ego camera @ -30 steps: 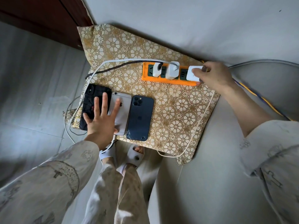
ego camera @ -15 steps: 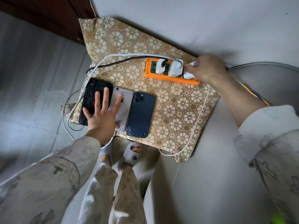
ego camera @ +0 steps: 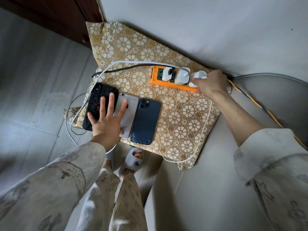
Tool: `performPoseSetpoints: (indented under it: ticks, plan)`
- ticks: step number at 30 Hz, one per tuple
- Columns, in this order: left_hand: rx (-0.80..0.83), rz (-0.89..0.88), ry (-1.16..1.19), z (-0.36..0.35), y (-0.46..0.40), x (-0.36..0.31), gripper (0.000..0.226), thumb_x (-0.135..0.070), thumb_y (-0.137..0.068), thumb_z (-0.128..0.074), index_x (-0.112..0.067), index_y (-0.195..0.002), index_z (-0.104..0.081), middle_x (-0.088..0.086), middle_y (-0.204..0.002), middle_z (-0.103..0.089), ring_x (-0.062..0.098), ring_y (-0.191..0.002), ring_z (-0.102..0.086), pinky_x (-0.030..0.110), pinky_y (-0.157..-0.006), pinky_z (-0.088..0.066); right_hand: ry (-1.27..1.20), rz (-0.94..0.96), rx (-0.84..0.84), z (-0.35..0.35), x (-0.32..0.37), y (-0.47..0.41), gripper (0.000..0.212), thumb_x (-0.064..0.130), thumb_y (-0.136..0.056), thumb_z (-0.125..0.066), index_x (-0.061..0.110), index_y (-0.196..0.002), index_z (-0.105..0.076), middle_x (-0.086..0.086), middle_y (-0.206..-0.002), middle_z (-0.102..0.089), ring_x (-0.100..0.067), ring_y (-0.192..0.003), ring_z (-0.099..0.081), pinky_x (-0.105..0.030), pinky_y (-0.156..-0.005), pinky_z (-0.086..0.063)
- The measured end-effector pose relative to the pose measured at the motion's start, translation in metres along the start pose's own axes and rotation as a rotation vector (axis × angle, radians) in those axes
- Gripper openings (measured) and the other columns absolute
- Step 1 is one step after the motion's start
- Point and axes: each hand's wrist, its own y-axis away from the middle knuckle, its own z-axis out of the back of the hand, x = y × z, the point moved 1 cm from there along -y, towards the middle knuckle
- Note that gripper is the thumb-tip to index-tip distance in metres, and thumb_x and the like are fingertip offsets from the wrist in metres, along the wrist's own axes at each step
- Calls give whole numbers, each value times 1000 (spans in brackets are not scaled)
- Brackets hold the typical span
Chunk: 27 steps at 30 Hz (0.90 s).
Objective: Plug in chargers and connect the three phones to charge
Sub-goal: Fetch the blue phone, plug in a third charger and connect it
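The patterned cloth (ego camera: 180,114) carries all items. The orange power strip (ego camera: 168,80) lies along its far edge; three phones lie side by side near the left edge: black (ego camera: 95,100), silver (ego camera: 128,112), blue (ego camera: 146,120). The left hand (ego camera: 106,120) remains flat, fingers spread, across the black and silver phones. The right hand (ego camera: 210,82) now grips the third white charger (ego camera: 197,77), seated deeper in the strip than before.

We see a gold floral cloth (ego camera: 181,114) spread over a pale surface (ego camera: 216,189), beside a grey floor (ego camera: 30,90). Dark wooden furniture (ego camera: 55,15) stands at upper left, and a grey slipper (ego camera: 133,160) shows below the cloth's edge.
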Motion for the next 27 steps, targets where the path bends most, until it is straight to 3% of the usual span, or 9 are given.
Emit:
performPoseSetpoints:
  ticks: [3,5,10,15,20,23,27]
  plan:
    - [-1,0,4,1,0,0,107,-26,-83,-64,-38,-136,28,4,-147,39,30,-138,29,68,-107,-13,43,22,-66,-7,3,0,32,24,-75,-67,-1,-96,-68,-19,-100,-70,-32,-90,-67,-32,-76,-53]
    - [-2,4,1,1,0,0,107,-26,-83,-64,-38,-136,28,4,-147,39,30,-138,28,68,-107,-13,104,86,-138,-9,6,2,27,24,-78,-65,0,-90,-69,-19,-96,-71,-31,-89,-66,-24,-65,-41]
    - [-6,1,-2,2,2,-2,107,-26,-81,-66,-37,-138,25,4,-148,37,30,-139,27,68,-107,-15,148,110,-138,-13,8,1,30,23,-82,-62,-2,-98,-67,-20,-104,-68,-31,-95,-64,-29,-71,-46]
    - [-14,-9,-8,3,2,-1,104,-27,-83,-64,-37,-139,23,5,-149,35,31,-139,26,68,-106,-15,119,101,-161,-13,8,2,31,22,-81,-65,-1,-102,-67,-18,-107,-68,-30,-96,-64,-24,-66,-38]
    - [-10,-12,24,3,3,-1,100,-23,-85,-61,-37,-139,22,4,-148,37,29,-139,28,69,-107,-12,124,111,-77,-10,4,9,33,28,-84,-58,-1,-100,-65,-21,-106,-66,-35,-94,-64,-32,-72,-48]
    - [-7,-21,36,5,3,-1,97,-23,-86,-59,-37,-139,21,4,-149,36,29,-138,28,70,-107,-10,-38,0,0,-9,-11,25,45,44,-84,-54,4,-103,-59,-19,-98,-68,-34,-84,-67,-44,-77,-56]
    - [1,-34,33,6,2,-1,99,-24,-85,-60,-37,-140,21,5,-149,35,31,-139,27,71,-106,-11,-215,-51,17,-18,-49,75,58,57,-79,-55,11,-114,-54,-10,-105,-68,-30,-91,-67,-48,-83,-53]
